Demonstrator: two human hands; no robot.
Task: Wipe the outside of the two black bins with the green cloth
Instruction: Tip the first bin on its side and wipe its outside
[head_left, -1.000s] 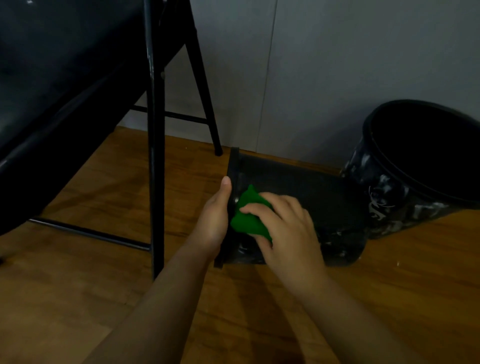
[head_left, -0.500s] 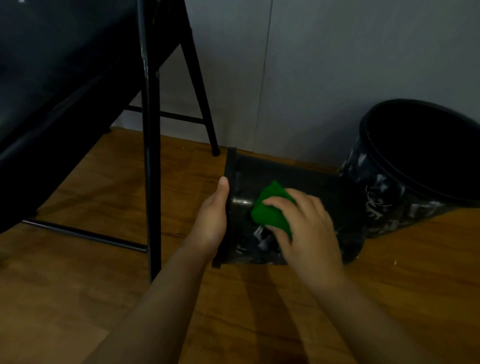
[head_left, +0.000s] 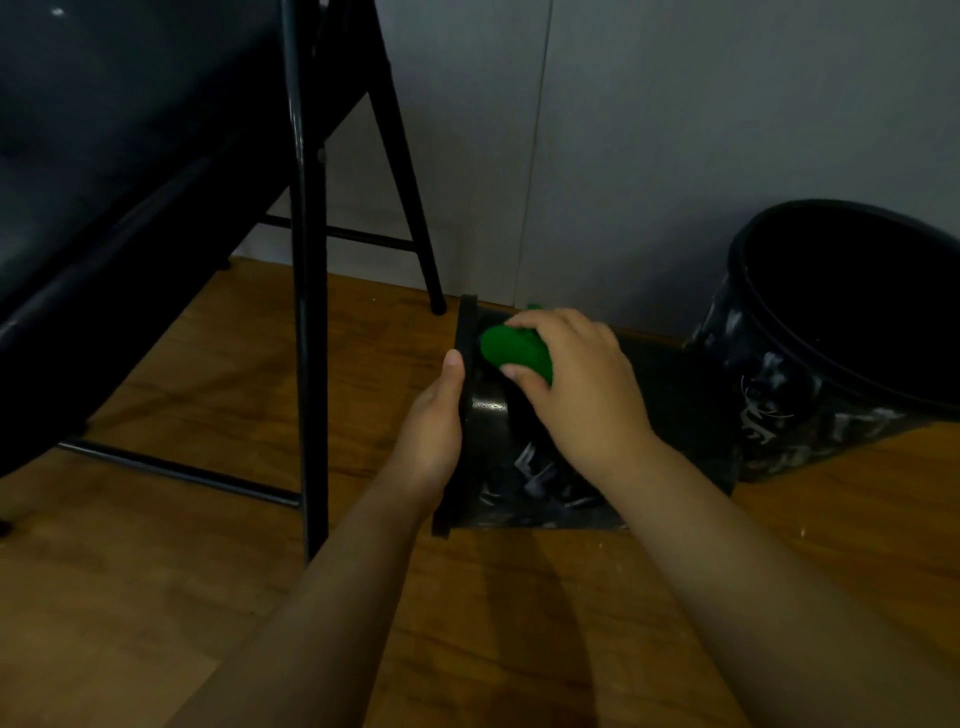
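Against the far-left stretch of the floor (head_left: 156, 597): black folding chair (head_left: 306, 260), seat overhead, legs and crossbars planted on the wood boards, rear leg ending close to the wall (head_left: 675, 130).

Just right of the front chair leg: left hand (head_left: 434, 434), set against the rim of the lying bin (head_left: 524, 467); thumb straight along the rim edge, remaining fingers hidden behind the rim, so grip cannot be told.

Mid-floor, beside the wall edge: lying bin, black with pale markings, tipped on its side, open end facing left, base toward the right, side wall resting on the floor.

On the upper side of that bin, close to its rim: green cloth (head_left: 514, 351), bunched, pressed onto the bin wall.

Over the cloth: right hand (head_left: 582, 395), fingers (head_left: 524, 371) curled round the cloth, thumb tip below it, index finger along its top.

Far-right floor edge, near the wall: upright bin (head_left: 810, 384), black with pale markings, mouth open upward, standing just beside the base of the lying bin; contact between the two cannot be told.
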